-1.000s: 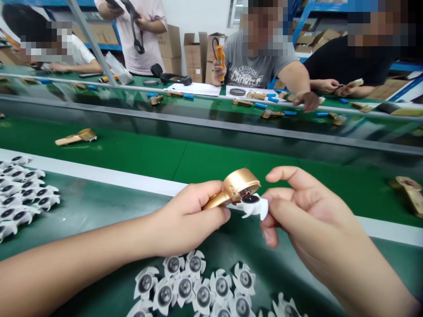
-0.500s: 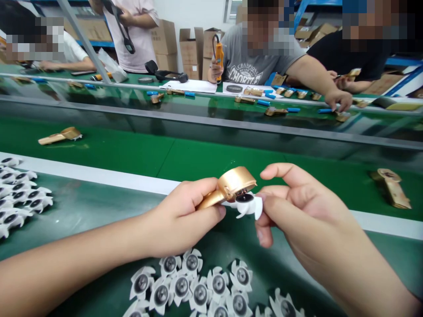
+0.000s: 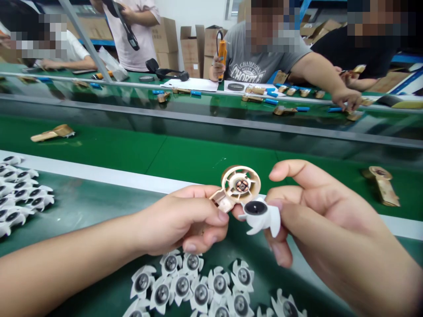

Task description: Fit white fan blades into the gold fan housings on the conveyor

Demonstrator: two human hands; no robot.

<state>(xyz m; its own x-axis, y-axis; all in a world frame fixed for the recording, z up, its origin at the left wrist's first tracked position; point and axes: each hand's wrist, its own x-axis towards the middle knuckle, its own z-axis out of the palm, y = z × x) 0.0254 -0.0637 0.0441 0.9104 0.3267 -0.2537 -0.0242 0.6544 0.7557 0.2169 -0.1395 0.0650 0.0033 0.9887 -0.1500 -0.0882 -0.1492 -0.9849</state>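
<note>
Gold fan housing (image 3: 243,186): being held above the near edge of the green belt (image 3: 125,152), its open ring facing the viewer and showing spokes and copper windings at the hub. The left hand (image 3: 185,222) is closing its grip around the handle, thumb and fingers covering most of it.

White fan wheel (image 3: 261,217): being held just below and right of the ring, black centre upward. The right hand (image 3: 317,215) is pinching it by a blade, its grip narrow at the thumb, the index finger standing clear. The wheel is overlapping the ring's lower edge in view; whether they are touching cannot be told.

Surroundings: loose fan wheels (image 3: 181,286) are lying on the desk (image 3: 99,198) below the hands, and a second batch (image 3: 23,193) is resting at far left. A pale strip (image 3: 66,168) is separating desk from belt. Two further housings are lying on the belt, one at left (image 3: 53,133), one at right (image 3: 383,185).

Beyond the metal rail (image 3: 198,121), a co-worker in grey is holding an orange tool (image 3: 222,57) and reaching toward a gold part (image 3: 355,115).
</note>
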